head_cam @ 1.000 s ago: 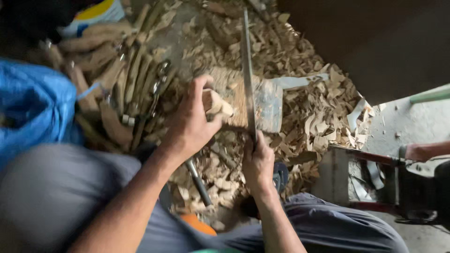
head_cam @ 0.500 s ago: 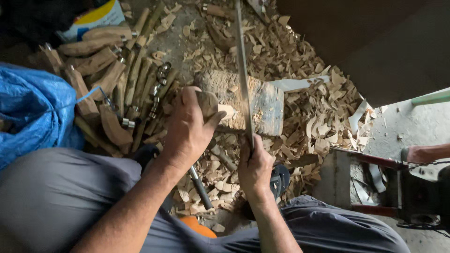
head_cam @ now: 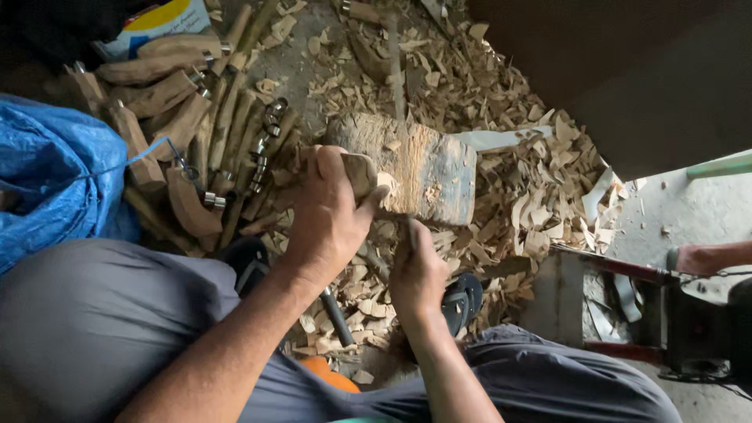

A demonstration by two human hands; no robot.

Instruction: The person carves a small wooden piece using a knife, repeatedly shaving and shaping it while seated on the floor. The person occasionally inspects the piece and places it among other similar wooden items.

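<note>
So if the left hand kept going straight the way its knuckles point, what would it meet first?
Probably the worn wooden chopping block: the left hand holds a pale wood piece against its near edge. Beyond lie loose wood chips; depth is hard to judge.

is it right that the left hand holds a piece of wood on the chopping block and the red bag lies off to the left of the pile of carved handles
Not quite: the bag is blue, not red, as the head view shows. The rest holds: the left hand grips a piece of wood on the chopping block, and the bag lies left of the pile of carved handles.
</note>
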